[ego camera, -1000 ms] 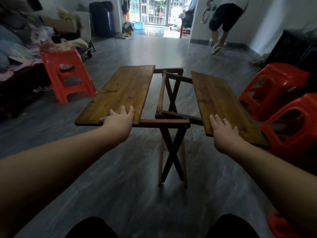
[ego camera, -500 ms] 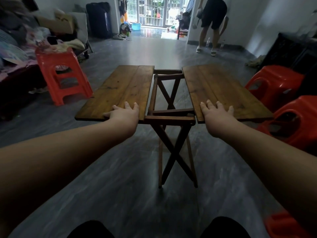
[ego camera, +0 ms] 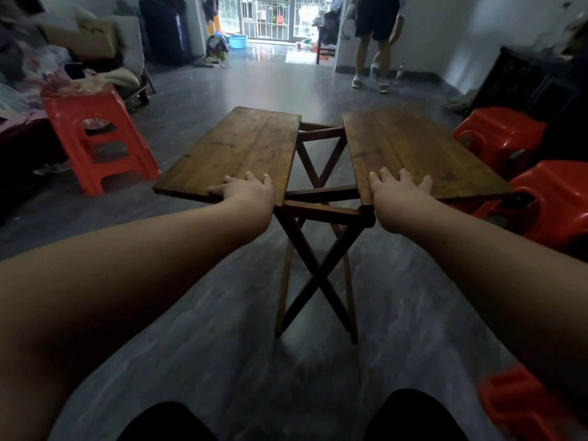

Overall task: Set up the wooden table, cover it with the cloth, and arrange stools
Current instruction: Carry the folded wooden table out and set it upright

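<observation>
Left hand [ego camera: 245, 194] and right hand [ego camera: 399, 192] lie flat, grip released, on the split wooden surface [ego camera: 248, 148] (gap between halves), a red stool [ego camera: 95, 138] nearby.

One wide-angle camera, worn on the person's head, looks forward and down along the room. The folding wooden table [ego camera: 241, 148] stands close, at centre frame. The wearer's knees [ego camera: 165, 421] touch the bottom edge, and a barred doorway [ego camera: 270, 17] the top.
</observation>
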### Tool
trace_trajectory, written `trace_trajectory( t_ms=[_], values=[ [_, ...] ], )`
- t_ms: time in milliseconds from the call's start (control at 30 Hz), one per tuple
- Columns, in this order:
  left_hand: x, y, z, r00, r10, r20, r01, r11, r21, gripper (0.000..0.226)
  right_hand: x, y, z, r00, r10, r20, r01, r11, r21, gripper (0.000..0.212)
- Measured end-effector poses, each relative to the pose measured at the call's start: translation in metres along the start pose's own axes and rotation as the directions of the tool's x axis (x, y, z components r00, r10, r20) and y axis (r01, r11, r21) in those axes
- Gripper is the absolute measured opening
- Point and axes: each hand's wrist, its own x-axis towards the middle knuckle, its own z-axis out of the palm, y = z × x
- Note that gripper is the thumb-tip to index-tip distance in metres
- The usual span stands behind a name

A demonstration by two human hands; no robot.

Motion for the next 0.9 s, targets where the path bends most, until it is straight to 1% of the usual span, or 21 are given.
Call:
trace_trajectory(
  t_ms=[100, 267, 400, 567, 667, 800, 900],
  values=[
    [0.003, 0.013, -0.004, 1.0, 0.011, -0.014, -0.011, 1.0, 0.018, 0.093, 0.001, 0.007, -0.005, 1.0, 0.005, -0.004, -0.005, 1.0, 0.002, 0.104],
    [0.004, 0.032, 0.0, 0.999, 0.036, -0.015, -0.036, 0.998, 0.042, 0.093, 0.003, 0.007, 0.005, 1.0, 0.027, 0.011, -0.028, 0.999, 0.021, 0.111],
    [0.005, 0.043, 0.005, 0.998, 0.059, -0.005, -0.059, 0.997, 0.053, 0.09, -0.002, 0.0, 0.015, 0.999, 0.027, 0.045, -0.029, 0.999, 0.036, 0.11],
    [0.003, 0.05, 0.002, 0.994, 0.103, -0.028, -0.099, 0.99, 0.102, 0.089, -0.01, -0.007, 0.023, 0.996, 0.05, 0.078, -0.056, 0.996, 0.074, 0.109],
    [0.0, 0.058, 0.002, 0.995, 0.102, 0.0, -0.101, 0.989, 0.106, 0.086, -0.01, -0.009, 0.034, 0.996, 0.019, 0.083, -0.029, 0.992, 0.123, 0.105],
    [-0.005, 0.063, 0.014, 0.994, 0.092, 0.061, -0.097, 0.992, 0.084, 0.089, -0.008, -0.021, 0.047, 0.996, -0.018, 0.088, 0.006, 0.99, 0.143, 0.105],
    [-0.008, 0.058, 0.026, 0.992, 0.097, 0.084, -0.102, 0.993, 0.066, 0.092, -0.01, -0.034, 0.062, 0.993, -0.01, 0.117, -0.011, 0.983, 0.184, 0.107]
  ],
)
